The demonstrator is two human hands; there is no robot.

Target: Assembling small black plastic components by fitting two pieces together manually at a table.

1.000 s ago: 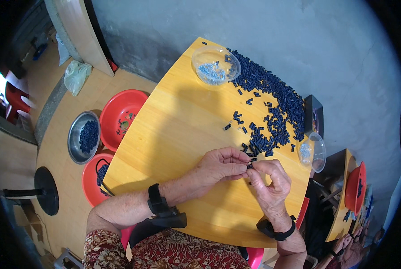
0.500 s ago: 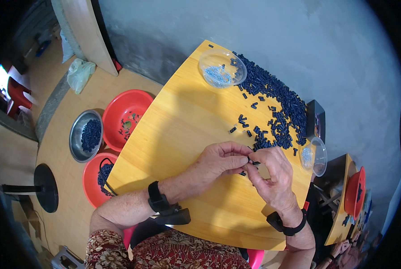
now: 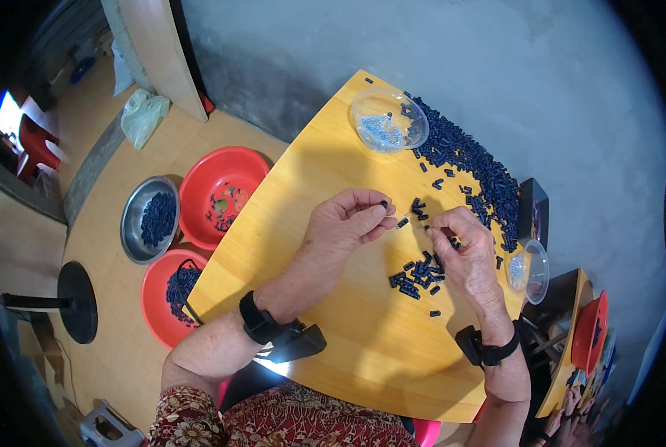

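Observation:
Between the thumb and forefinger of my left hand point(image 3: 348, 217) is a small black plastic piece point(image 3: 383, 204), held above the yellow table point(image 3: 310, 313). My right hand point(image 3: 465, 249) has thumb and forefinger pinched together just to the right; what they hold is too small to make out. A loose cluster of small black plastic pieces point(image 3: 416, 277) lies on the tabletop below and between the hands. Beyond them, a big heap of the same pieces point(image 3: 474, 153) runs along the far right edge. A clear round bowl point(image 3: 362, 100) holds small pale, shiny bits at the far corner.
A second clear bowl point(image 3: 538, 279) and a black box point(image 3: 532, 212) are at the table's right edge. Left of the table are a red basin point(image 3: 199, 167), a steel bowl point(image 3: 130, 227) of dark pieces and another red basin point(image 3: 154, 313). Another person's hands point(image 3: 571, 410) show at lower right.
My hands have come apart, the left drawing back leftward with a black piece, the right moving right and slightly away. The cluster they covered now shows. The whole view has shifted slightly.

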